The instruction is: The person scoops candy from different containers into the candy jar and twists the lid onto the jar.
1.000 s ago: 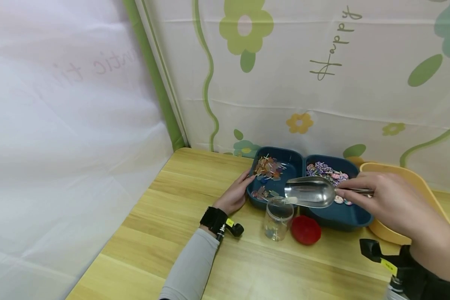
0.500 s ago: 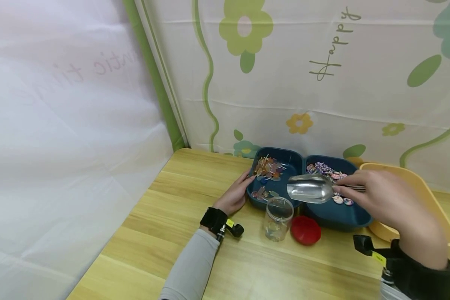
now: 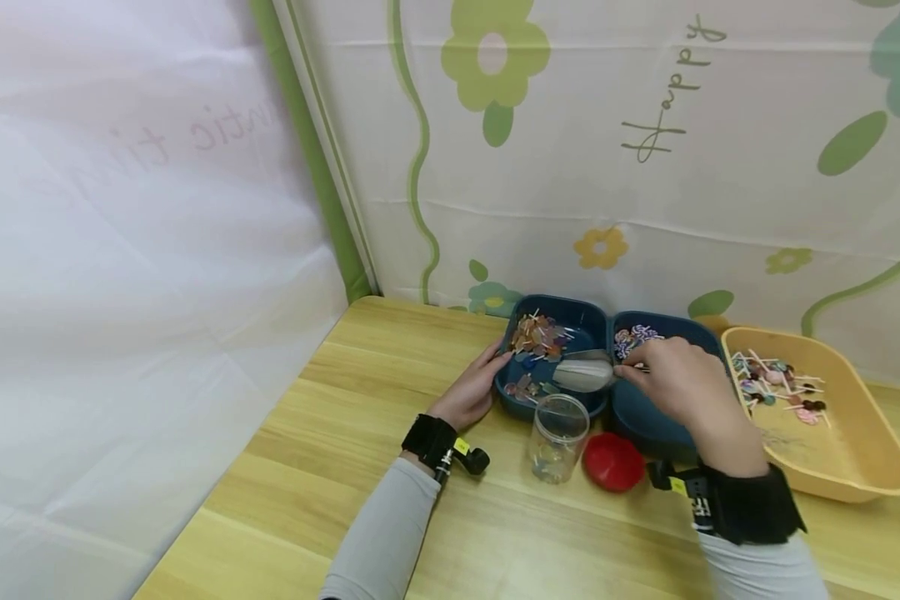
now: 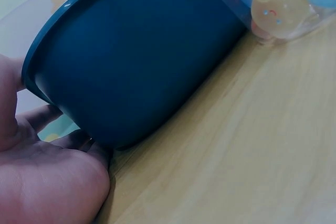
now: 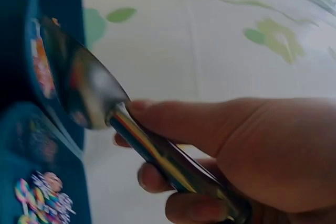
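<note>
My right hand (image 3: 682, 383) grips the handle of a metal scoop (image 3: 583, 375), whose bowl is low over the left compartment of a dark blue divided box (image 3: 570, 300). In the right wrist view the thumb lies along the scoop's handle (image 5: 168, 166), the fingers curled beneath. My left hand (image 3: 465, 396) holds the box's left side, the thumb at the rim and fingers behind the wall (image 4: 126, 66). Small translucent lollipop-like pieces (image 3: 536, 336) lie in the left compartment; swirl-patterned ones (image 3: 633, 339) lie in the right, partly hidden by the right hand.
A clear jar (image 3: 558, 442) with a few pieces at its bottom stands before the box. Beside it lies a red lid (image 3: 613, 462). At right, a yellow tray (image 3: 881, 471) holds several lollipop-like pieces. A patterned cloth (image 3: 525, 183) hangs behind the table.
The right hand has brought the scoop from above the jar back and down into the left compartment, its bowl tilting over. The yellow tray's contents have come into view. The left hand stays put.
</note>
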Demonstrator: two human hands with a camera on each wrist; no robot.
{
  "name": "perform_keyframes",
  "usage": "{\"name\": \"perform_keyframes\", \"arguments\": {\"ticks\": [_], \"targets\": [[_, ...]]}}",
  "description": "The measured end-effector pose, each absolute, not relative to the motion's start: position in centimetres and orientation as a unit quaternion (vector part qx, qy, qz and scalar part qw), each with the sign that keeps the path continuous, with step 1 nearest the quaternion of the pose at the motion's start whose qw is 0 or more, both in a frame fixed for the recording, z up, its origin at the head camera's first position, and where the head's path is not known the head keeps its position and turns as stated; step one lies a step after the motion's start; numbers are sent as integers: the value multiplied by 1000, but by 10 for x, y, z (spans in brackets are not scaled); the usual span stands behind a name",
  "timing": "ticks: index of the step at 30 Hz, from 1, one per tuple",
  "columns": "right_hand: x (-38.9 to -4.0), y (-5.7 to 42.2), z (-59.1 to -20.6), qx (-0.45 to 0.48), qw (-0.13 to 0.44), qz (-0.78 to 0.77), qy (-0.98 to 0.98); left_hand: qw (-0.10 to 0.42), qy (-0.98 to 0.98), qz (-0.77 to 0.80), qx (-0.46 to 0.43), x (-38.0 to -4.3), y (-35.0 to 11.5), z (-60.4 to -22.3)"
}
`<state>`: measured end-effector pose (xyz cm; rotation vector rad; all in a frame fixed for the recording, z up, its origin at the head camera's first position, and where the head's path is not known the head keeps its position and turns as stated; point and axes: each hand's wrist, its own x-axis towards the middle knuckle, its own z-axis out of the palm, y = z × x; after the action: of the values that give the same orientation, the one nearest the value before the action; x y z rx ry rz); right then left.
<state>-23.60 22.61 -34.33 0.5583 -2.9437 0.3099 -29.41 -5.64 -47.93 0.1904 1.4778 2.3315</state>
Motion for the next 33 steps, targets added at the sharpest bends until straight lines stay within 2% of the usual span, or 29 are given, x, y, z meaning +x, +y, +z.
{"name": "perform_keyframes", "arguments": {"ticks": [11, 17, 26, 33], "targets": [[-254, 190, -384, 142, 126, 114, -975, 190, 524, 828, 64, -293, -55, -478], [-266, 182, -403, 210, 138, 152, -956, 182, 533, 825, 48, -293, -55, -478], [-275, 203, -399, 273, 25, 232, -933, 175, 537, 824, 45, -293, -55, -479], [-277, 217, -399, 288, -17, 320, -902, 174, 535, 825, 47, -295, -54, -480]]}}
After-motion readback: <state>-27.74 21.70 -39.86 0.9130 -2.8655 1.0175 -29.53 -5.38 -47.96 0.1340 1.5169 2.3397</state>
